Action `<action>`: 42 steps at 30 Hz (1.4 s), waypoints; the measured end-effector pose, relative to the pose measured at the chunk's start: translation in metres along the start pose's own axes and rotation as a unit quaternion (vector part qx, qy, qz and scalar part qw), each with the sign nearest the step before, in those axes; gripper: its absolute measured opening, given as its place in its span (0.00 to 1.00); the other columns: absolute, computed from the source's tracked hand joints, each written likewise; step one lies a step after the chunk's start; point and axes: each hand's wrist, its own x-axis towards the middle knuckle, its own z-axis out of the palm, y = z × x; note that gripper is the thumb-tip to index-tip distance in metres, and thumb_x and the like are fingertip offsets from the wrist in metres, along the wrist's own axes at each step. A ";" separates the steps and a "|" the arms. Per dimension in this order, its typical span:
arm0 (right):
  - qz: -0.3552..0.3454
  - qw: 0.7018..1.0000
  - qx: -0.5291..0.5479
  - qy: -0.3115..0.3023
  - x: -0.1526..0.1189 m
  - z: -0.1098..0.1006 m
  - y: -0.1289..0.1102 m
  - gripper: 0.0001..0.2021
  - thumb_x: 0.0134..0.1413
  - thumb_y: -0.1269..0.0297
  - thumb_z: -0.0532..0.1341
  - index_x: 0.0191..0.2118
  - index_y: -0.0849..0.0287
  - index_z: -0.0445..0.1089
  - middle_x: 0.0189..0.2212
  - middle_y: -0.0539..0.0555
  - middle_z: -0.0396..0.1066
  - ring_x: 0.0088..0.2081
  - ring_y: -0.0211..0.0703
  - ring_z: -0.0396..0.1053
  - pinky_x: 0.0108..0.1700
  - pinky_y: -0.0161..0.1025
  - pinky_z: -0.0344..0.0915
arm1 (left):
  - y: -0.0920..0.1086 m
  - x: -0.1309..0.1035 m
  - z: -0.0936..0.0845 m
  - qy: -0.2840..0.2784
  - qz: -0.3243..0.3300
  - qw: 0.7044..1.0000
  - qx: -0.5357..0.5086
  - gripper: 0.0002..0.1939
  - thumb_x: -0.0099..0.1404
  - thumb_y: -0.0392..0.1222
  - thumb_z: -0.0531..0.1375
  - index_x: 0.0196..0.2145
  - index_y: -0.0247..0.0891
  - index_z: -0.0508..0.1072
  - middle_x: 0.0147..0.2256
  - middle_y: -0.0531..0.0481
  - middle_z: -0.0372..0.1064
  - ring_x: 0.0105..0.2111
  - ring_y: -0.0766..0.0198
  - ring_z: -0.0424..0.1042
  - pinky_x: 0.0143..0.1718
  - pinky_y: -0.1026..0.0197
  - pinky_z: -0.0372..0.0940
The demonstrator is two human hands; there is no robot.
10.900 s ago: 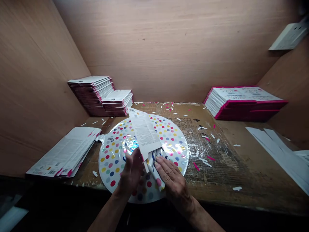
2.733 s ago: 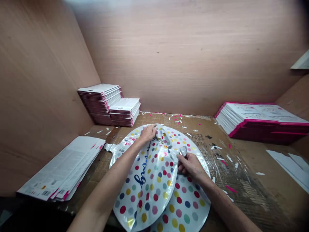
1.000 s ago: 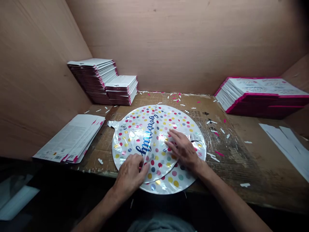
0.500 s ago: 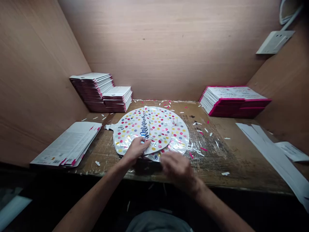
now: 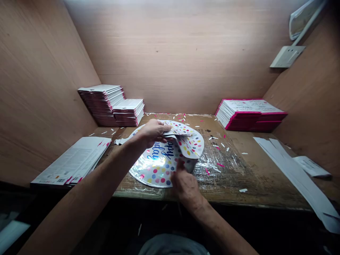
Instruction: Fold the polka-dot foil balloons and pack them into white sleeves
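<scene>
Flat foil balloons with coloured dots lie on the cardboard-covered table (image 5: 228, 184). Blue lettering shows on the upper dotted balloon (image 5: 156, 173), whose far part is lifted and folded over. My left hand (image 5: 152, 132) pinches that raised fold of the dotted foil. Near the balloon's right front edge is my right hand (image 5: 186, 182), its fingers curled and blurred; whether it grips the foil is hidden. A pale balloon tail (image 5: 119, 141) sticks out at the left, behind my left forearm.
Stacks of folded cards stand at the back left (image 5: 102, 102) and back right (image 5: 247, 113). Printed cards (image 5: 77, 159) lie at the left, white paper strips (image 5: 294, 177) at the right. Small scraps are scattered about. Wooden panels enclose three sides.
My left hand has moved up and away, raising and folding the dotted foil. More blue lettering shows. My right hand has shifted slightly left and nearer. The view has shifted a little.
</scene>
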 end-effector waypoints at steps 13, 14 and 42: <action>-0.164 0.947 -0.183 0.209 0.015 -0.002 0.109 0.27 0.57 0.76 0.51 0.63 0.66 0.57 0.60 0.71 0.60 0.59 0.60 0.61 0.57 0.55 0.63 | -0.128 -0.017 -0.036 0.115 0.055 0.839 0.529 0.20 0.62 0.58 0.58 0.38 0.36 0.73 0.35 0.41 0.76 0.40 0.49 0.75 0.40 0.53 0.67; -0.199 0.942 -0.193 0.190 0.020 -0.001 0.113 0.26 0.57 0.77 0.51 0.62 0.66 0.59 0.60 0.70 0.61 0.60 0.58 0.61 0.58 0.54 0.62 | -0.123 -0.005 -0.030 0.133 0.127 0.813 0.553 0.20 0.64 0.56 0.57 0.43 0.36 0.73 0.42 0.40 0.75 0.46 0.49 0.73 0.46 0.51 0.66; -0.043 0.913 0.180 -0.365 0.223 -0.123 0.115 0.17 0.43 0.71 0.58 0.42 0.62 0.75 0.28 0.50 0.74 0.27 0.38 0.68 0.28 0.31 0.65 | -0.120 0.104 -0.046 -0.125 0.145 0.972 0.135 0.41 0.70 0.61 0.27 0.59 0.39 0.68 0.55 0.44 0.70 0.55 0.50 0.67 0.57 0.47 0.59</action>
